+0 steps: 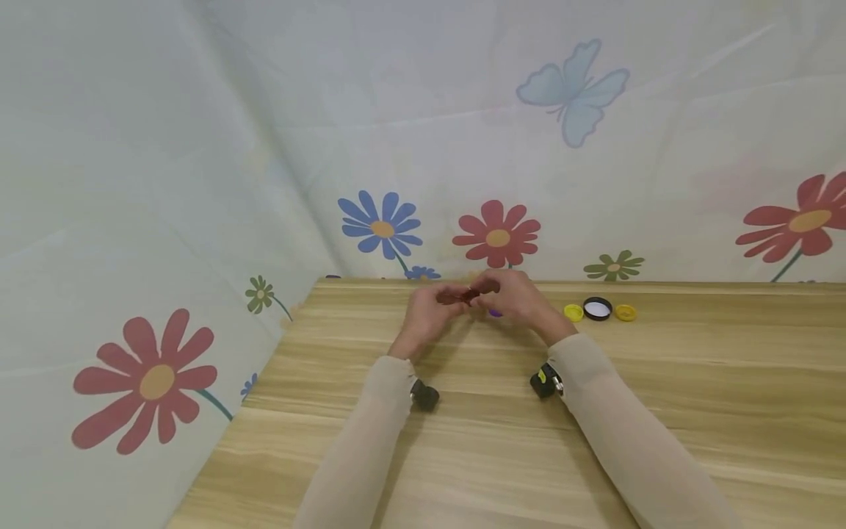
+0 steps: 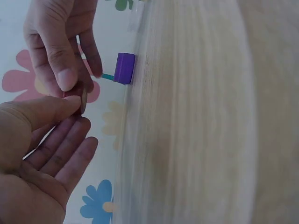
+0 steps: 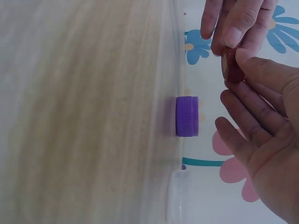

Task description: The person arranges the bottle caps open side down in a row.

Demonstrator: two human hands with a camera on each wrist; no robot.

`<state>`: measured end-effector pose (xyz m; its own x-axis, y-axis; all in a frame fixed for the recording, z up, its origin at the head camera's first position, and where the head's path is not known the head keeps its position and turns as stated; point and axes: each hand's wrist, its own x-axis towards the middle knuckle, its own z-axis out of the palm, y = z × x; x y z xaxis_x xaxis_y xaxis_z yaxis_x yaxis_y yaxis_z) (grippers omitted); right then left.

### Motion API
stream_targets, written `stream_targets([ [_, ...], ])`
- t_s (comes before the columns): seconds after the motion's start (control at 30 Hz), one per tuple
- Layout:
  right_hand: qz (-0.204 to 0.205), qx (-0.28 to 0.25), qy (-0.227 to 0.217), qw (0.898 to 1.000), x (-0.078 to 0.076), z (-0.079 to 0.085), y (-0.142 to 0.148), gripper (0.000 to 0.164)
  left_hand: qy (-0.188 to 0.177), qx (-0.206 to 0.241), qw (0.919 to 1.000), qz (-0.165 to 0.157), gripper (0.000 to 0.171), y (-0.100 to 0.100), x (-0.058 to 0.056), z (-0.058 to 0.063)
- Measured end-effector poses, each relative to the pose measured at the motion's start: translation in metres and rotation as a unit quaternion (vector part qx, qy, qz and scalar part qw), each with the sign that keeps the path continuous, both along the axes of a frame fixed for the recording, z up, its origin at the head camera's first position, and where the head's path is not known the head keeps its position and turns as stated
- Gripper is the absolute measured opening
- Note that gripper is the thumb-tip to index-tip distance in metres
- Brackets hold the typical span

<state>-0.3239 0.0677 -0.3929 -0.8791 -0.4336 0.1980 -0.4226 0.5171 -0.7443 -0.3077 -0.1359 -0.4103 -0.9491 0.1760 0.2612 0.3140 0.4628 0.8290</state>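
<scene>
Left hand (image 1: 428, 312), right hand (image 1: 518, 294), both pinching a dark red piece (image 3: 235, 68), purple cap (image 3: 188, 116) near, black-rimmed lid (image 1: 598, 309), white inside

Long beige sleeves (image 1: 353, 455), bare hands (image 1: 428, 317), black left-wrist camera (image 1: 427, 398), black right-wrist camera (image 1: 545, 388) with yellow patch (image 1: 542, 375)

In the head view, the small dark red object (image 1: 470, 295) is mostly covered by the left hand (image 1: 428, 314) and the right hand (image 1: 518, 297), and its shape cannot be made out. The purple cap (image 1: 496, 313) is partly hidden by the right hand, and the 2 sleeves (image 1: 357, 448) are cut off by the bottom edge. In the 2 wrist views, the table (image 2: 196, 116) is blurred. A whitish ridged object (image 3: 178, 198) is cut off at the bottom of the right wrist view.
</scene>
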Motion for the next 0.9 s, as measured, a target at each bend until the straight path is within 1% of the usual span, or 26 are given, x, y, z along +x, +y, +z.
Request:
stream_targets([
  [0.1, -0.002, -0.001, 0.004, 1.000, 0.004, 0.004, 0.001, 0.026, 0.009, 0.000, 0.9999, -0.005, 0.026, -0.001, 0.002, 0.003],
  [0.2, -0.001, -0.004, 0.001, 1.000, 0.009, 0.005, 0.002, 0.026, 0.020, 0.002, 0.9997, -0.017, 0.027, -0.002, 0.005, 0.004],
  [0.37, 0.005, -0.026, -0.009, 1.000, 0.015, 0.004, 0.002, 0.025, 0.040, 0.002, 0.9985, -0.038, 0.027, -0.006, 0.009, 0.003],
  [0.47, 0.007, -0.038, -0.006, 0.999, 0.018, 0.002, 0.002, 0.024, 0.043, 0.002, 0.9979, -0.049, 0.027, -0.007, 0.010, 0.004],
  [0.6, 0.005, -0.041, 0.005, 0.999, 0.022, 0.000, 0.003, 0.023, 0.043, -0.003, 0.9974, -0.057, 0.027, -0.007, 0.013, 0.004],
  [0.77, -0.003, -0.051, 0.019, 0.999, 0.026, -0.003, 0.002, 0.023, 0.050, -0.008, 0.9965, -0.067, 0.028, -0.008, 0.015, 0.004],
  [0.9, -0.015, -0.060, 0.022, 0.998, 0.029, -0.004, 0.002, 0.022, 0.050, -0.002, 0.9963, -0.070, 0.029, -0.007, 0.016, 0.004],
])
